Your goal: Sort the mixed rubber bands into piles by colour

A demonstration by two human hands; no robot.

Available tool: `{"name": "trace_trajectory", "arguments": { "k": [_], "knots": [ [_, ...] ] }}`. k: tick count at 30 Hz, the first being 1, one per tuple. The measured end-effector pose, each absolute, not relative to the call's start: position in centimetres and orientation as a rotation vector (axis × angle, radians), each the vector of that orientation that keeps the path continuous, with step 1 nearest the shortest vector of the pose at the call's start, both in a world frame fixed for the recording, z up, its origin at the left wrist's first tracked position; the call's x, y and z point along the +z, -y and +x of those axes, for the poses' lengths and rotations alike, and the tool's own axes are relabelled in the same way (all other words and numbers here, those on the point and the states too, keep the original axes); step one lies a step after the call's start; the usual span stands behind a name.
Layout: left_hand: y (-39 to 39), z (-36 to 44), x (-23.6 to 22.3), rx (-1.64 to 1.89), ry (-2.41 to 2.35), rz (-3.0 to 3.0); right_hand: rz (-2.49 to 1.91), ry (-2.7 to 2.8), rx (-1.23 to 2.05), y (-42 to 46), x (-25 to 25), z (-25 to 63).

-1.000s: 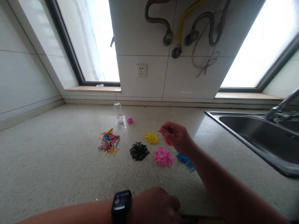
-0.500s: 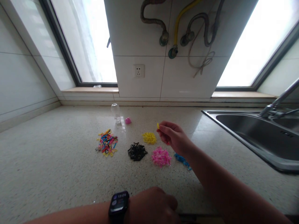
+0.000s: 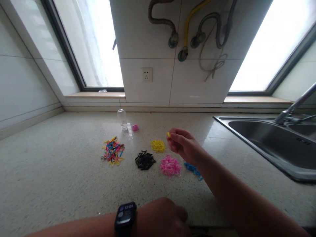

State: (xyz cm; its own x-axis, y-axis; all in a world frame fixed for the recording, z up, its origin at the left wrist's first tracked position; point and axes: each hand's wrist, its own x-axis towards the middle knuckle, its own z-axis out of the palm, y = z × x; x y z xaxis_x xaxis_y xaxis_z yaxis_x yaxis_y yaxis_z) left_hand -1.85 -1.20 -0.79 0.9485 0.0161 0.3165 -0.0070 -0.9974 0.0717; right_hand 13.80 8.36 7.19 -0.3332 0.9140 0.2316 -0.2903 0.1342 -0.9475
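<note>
My right hand (image 3: 184, 144) hovers over the speckled counter (image 3: 61, 184) with its fingertips pinched on a small yellow rubber band (image 3: 168, 134). Just left of it lies a yellow pile of bands (image 3: 158, 145). Around it sit a black pile (image 3: 144, 160), a pink pile (image 3: 170, 165) and a blue pile (image 3: 194, 170), the blue one partly hidden by my forearm. A mixed-colour pile (image 3: 113, 151) lies further left. My left hand (image 3: 161, 217), with a dark watch (image 3: 125, 214) on the wrist, rests curled at the counter's near edge; its fingers are mostly hidden.
A small clear bottle (image 3: 122, 119) and a pink cap (image 3: 135, 127) stand behind the piles. A steel sink (image 3: 271, 144) with a tap (image 3: 293, 107) is at the right. Tiled wall with a socket (image 3: 147, 74) and hoses (image 3: 187, 29) is behind.
My right hand has lifted slightly off the piles and turned, still pinching the yellow band. The red bands seen under it earlier are now hidden. My left hand has not moved.
</note>
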Motion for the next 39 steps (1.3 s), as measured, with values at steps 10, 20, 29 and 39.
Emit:
{"name": "trace_trajectory", "arguments": {
  "k": [10,20,29,39],
  "knots": [
    [1.18,-1.91,-0.56,0.576,0.014,3.017,-0.659,1.419,1.38,-8.39,7.11,13.94],
    [1.18,-1.83,-0.64,0.543,-0.003,3.028,-0.67,1.464,1.33,-8.64,6.71,14.01],
    [1.05,-1.83,-0.86,0.603,0.052,3.012,-0.696,1.537,1.169,-8.09,7.24,13.53],
    [1.16,-1.97,-0.47,0.566,0.03,3.019,-0.8,1.698,0.497,-7.65,7.24,13.59]
  ]
}}
